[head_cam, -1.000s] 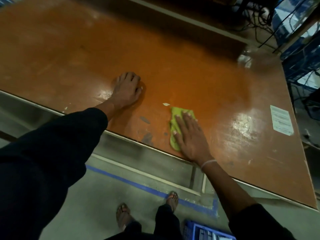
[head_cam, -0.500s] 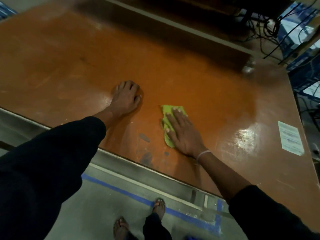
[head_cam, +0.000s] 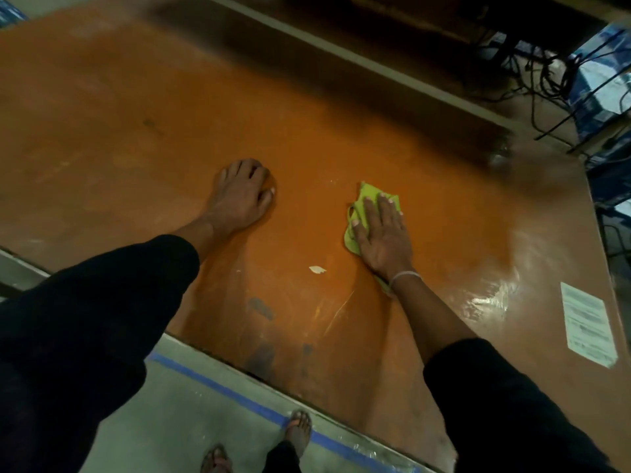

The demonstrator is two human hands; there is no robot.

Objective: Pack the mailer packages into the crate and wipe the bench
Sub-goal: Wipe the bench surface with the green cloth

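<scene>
Around the work area: label, scrap, tape, cables, crates.

A white printed label (head_cam: 588,324) lies flat near the right edge of the orange surface. A small pale paper scrap (head_cam: 317,269) lies on the same surface, with dark scuff marks (head_cam: 261,308) closer to the near edge. A blue tape line (head_cam: 218,389) runs along the grey floor (head_cam: 177,428) below. Two sandalled feet (head_cam: 298,428) stand at that line. Black cables (head_cam: 543,73) tangle at upper right beside blue crates (head_cam: 601,83), which are blurred.
</scene>
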